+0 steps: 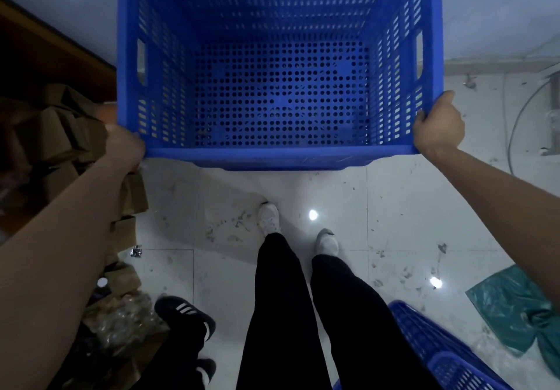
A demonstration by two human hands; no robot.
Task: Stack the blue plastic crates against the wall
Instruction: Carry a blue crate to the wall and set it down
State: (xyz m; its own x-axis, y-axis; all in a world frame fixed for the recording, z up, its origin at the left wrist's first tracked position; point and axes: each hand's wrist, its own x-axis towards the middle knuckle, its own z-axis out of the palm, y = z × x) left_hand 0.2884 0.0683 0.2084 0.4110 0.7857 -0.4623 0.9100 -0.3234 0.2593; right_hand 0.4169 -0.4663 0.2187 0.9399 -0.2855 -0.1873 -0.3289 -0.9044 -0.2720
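Observation:
A big blue perforated plastic crate (pixel 278 153) fills the upper middle of the head view, open side up and empty, its far side against the pale wall (pixel 500 10). My left hand (pixel 125 144) grips its near left corner. My right hand (pixel 439 124) grips the near right corner, fingers curled over the rim. Through the holed bottom more blue plastic shows, so it seems to sit on another crate. A second blue crate (pixel 430 347) lies at the bottom right, behind my legs.
Cardboard boxes (pixel 60 135) are piled at the left beside a dark wooden edge (pixel 54 34). Another person's black shoe (pixel 185 314) stands at the lower left. A green plastic sheet (pixel 515 307) lies at the right, and a grey cable (pixel 521 113) curves over the dirty white tiles.

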